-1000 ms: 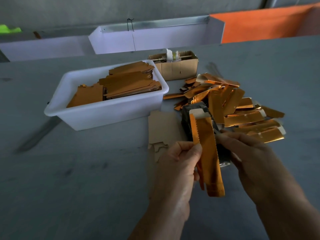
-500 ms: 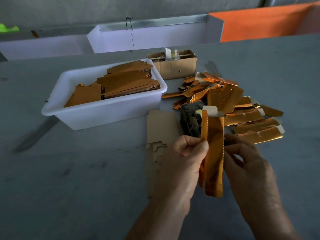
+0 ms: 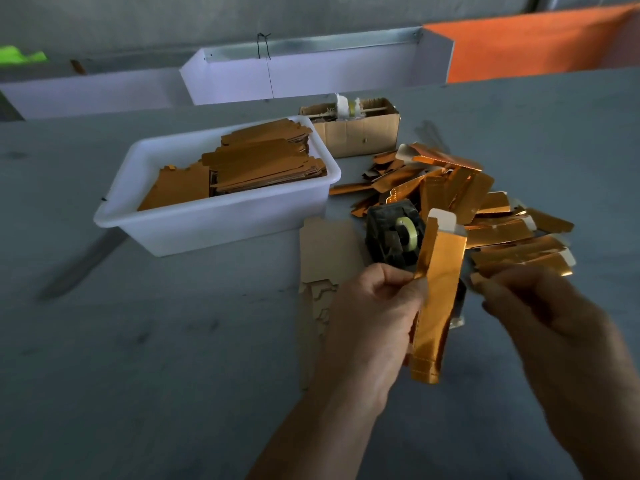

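left hand pinches copper-foil carton sleeve by its left edge, held up before the tape dispenser | long axis runs away from the person; open end far | right hand just right, apart; fingers curled, hold unclear

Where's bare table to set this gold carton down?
Free: grey table left of the left hand, in front of the white tub; also far right, beyond the gold carton pile. Crowded: between tub, tape dispenser and pile.
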`<action>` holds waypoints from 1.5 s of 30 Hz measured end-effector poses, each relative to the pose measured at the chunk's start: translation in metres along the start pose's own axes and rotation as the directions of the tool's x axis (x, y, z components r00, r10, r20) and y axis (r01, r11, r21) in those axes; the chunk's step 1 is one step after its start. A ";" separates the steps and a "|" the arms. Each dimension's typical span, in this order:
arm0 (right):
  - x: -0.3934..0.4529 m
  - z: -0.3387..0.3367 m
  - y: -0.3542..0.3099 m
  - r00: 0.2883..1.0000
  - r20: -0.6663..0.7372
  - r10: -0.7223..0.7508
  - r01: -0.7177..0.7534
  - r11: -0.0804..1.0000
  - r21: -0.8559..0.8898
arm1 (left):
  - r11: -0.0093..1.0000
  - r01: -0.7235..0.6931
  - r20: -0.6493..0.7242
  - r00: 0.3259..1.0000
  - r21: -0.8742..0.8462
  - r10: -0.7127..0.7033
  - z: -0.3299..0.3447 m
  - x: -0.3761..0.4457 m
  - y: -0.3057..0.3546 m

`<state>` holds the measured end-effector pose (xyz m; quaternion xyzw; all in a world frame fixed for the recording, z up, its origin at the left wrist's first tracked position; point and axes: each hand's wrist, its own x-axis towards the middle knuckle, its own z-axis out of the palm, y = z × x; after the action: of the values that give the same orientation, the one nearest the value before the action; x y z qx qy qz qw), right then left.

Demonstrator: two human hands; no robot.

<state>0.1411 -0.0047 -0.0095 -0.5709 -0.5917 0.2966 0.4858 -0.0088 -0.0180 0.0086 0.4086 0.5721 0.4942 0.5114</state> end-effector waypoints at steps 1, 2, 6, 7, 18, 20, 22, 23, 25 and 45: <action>-0.001 -0.005 -0.003 0.999 0.049 0.002 -0.006 0.997 0.075 | 1.000 0.014 -0.004 1.000 -0.017 -0.014 -0.001 0.001 0.001; -0.002 -0.008 -0.004 0.994 0.112 -0.004 -0.013 0.987 0.158 | 0.998 0.031 -0.008 0.999 -0.047 -0.031 -0.002 0.001 0.002; -0.004 -0.013 -0.017 0.945 0.314 -0.088 0.008 0.969 0.247 | 0.993 0.064 0.003 0.998 -0.100 -0.064 -0.006 -0.002 0.005; -0.003 -0.011 -0.022 0.930 0.350 -0.108 0.015 0.966 0.257 | 0.993 0.070 0.015 0.998 -0.094 -0.068 -0.007 -0.003 0.005; 0.003 0.008 -0.040 0.874 0.434 -0.218 0.191 0.976 0.106 | 0.998 -0.003 0.052 0.999 -0.057 0.006 -0.019 -0.013 0.010; 0.003 0.009 -0.043 0.876 0.435 -0.208 0.192 0.978 0.082 | 0.998 -0.018 0.064 0.998 -0.063 0.022 -0.020 -0.014 0.011; 0.003 0.010 -0.046 0.877 0.442 -0.188 0.190 0.981 0.039 | 0.997 -0.007 0.080 0.997 -0.080 0.013 -0.021 -0.015 0.011; 0.003 0.010 -0.048 0.885 0.433 -0.174 0.187 0.982 0.013 | 0.996 0.005 0.092 0.996 -0.094 0.004 -0.022 -0.016 0.012; 0.003 0.011 -0.048 0.899 0.409 -0.157 0.187 0.982 -0.035 | 0.993 0.029 0.116 0.993 -0.117 -0.015 -0.022 -0.017 0.013; -0.013 0.024 -0.062 0.953 0.290 -0.090 0.200 0.904 -0.377 | 0.980 -0.170 -0.169 0.968 0.103 0.185 -0.007 -0.025 -0.001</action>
<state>0.0932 -0.0228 0.0352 -0.5675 -0.7408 0.2051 0.2952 -0.0122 -0.0439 0.0121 0.4345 0.5978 0.5469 0.3935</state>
